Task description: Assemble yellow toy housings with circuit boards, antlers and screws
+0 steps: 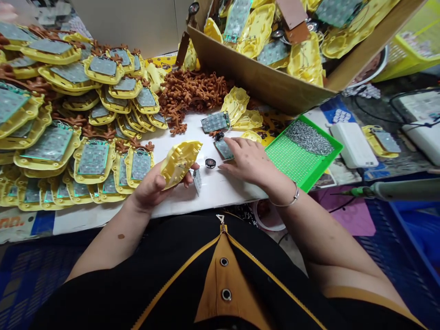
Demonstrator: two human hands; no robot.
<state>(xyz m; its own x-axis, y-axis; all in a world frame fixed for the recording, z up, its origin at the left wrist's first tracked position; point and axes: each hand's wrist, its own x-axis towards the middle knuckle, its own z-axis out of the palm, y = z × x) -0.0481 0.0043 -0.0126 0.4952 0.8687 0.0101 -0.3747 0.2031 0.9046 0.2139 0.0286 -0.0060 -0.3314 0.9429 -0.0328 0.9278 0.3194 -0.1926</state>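
My left hand (pixel 153 185) is closed around a yellow plastic shell (pixel 179 161), tilted up over the white work surface (pixel 213 188). A small circuit piece (pixel 197 179) hangs from the shell by the thumb. My right hand (pixel 249 160) lies palm down on the surface, its fingers resting on a small grey-green circuit board (pixel 223 149). A small black round speaker (pixel 210 162) lies between the two hands. Another circuit board (pixel 215 122) sits a little farther back.
Stacks of yellow shells with boards (pixel 68 123) fill the left. A heap of brown plastic pieces (pixel 192 94) lies behind. A cardboard box (pixel 275 87) of parts stands at the back right. A green tray (pixel 302 153) with screws sits beside my right hand. An electric screwdriver (pixel 392 190) lies at the right.
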